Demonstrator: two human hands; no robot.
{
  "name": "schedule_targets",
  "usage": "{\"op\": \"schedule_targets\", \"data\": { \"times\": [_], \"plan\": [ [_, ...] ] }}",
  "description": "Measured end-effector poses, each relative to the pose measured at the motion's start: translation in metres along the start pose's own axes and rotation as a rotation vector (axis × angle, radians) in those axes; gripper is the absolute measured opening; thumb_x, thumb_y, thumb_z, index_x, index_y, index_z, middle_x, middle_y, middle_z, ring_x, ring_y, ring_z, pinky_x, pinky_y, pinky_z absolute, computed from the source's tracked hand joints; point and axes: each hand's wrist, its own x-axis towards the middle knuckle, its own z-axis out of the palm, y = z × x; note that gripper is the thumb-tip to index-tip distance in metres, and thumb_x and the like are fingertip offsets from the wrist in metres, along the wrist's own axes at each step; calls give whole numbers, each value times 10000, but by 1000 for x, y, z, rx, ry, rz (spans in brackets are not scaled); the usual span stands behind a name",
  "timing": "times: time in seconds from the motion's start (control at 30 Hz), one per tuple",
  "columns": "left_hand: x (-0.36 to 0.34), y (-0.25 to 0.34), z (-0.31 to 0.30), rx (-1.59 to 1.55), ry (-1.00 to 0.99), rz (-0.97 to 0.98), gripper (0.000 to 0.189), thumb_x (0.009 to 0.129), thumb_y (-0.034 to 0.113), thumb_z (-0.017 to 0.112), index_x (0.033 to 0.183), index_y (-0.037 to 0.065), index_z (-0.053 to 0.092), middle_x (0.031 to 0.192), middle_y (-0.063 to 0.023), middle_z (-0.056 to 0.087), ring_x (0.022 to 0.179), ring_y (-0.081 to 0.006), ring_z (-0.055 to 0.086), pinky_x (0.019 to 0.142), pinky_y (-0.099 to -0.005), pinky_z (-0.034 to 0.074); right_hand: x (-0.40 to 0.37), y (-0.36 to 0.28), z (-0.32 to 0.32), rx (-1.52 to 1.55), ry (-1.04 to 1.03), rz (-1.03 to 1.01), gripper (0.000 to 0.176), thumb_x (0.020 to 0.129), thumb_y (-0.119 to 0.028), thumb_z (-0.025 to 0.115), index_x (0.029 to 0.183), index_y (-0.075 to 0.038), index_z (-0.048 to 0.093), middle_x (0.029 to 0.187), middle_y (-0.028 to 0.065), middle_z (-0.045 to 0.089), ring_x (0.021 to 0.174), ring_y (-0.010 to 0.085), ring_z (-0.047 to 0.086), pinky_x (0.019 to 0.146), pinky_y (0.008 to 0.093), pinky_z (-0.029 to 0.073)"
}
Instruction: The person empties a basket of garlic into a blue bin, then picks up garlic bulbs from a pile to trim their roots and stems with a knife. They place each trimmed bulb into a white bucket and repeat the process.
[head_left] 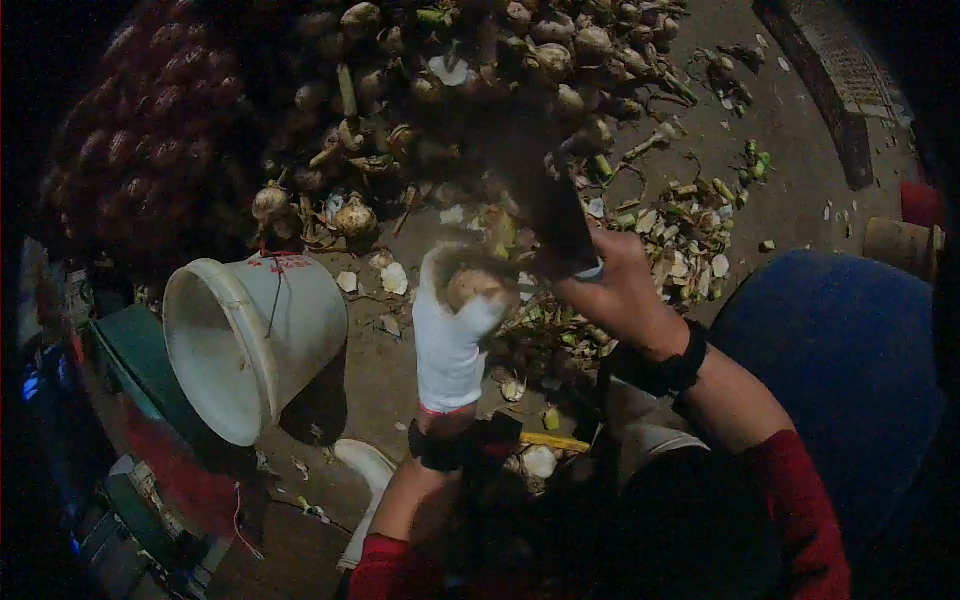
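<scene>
With the bulb pile (480,60) across the top, a tipped white bucket (250,340) at left and peelings (690,230) at right, the gloved left hand (452,330), wrist upright at centre frame, clasps a bulb (470,285), and the right hand (620,285) beside it grips a knife (555,215).

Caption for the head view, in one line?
Gloved left hand holds a bulb while the right hand grips a knife, beside a tipped white bucket.

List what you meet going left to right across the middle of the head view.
Bucket → left hand holding a bulb → right hand holding a knife → blue cloth.
</scene>
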Motion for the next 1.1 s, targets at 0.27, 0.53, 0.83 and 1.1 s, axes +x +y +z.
{"op": "schedule_targets", "data": {
  "times": [0.27, 0.53, 0.83, 1.1],
  "plan": [
    [-45, 51, -14, 415, -866, -83, 182, 735, 186, 619, 866, 61, 610, 947, -113, 600, 909, -230, 575, 816, -370, 445, -21, 53, -8, -102, 10, 147, 195, 657, -88, 616, 813, 27, 597, 658, 199, 581, 611, 281, 596, 589, 336, 457],
    [122, 6, -146, 1371, 253, 382, 455, 653, 202, 676, 1066, 48, 564, 1060, -208, 510, 952, -346, 517, 828, -389, 426, -14, 43, 3, -135, -96, 94, 359, 656, -124, 698, 949, 53, 587, 617, 181, 543, 562, 263, 534, 547, 362, 414],
    [26, -16, -12, 373, 23, 8, 569, 739, 352, 664, 1130, -27, 498, 1036, -124, 571, 973, -206, 532, 836, -320, 426, 4, 22, 29, 358, 8, 354, 227, 777, -191, 674, 871, -4, 587, 690, 9, 568, 596, 71, 520, 552, 236, 437],
    [8, -4, 8, 510, -189, 190, 855, 570, 204, 791, 1272, 21, 339, 1122, -169, 516, 995, -237, 542, 867, -327, 434, 4, -15, -6, 562, -147, 719, 296, 775, -283, 638, 826, 5, 596, 708, 27, 603, 620, 92, 553, 576, 256, 458]
  ]
}}
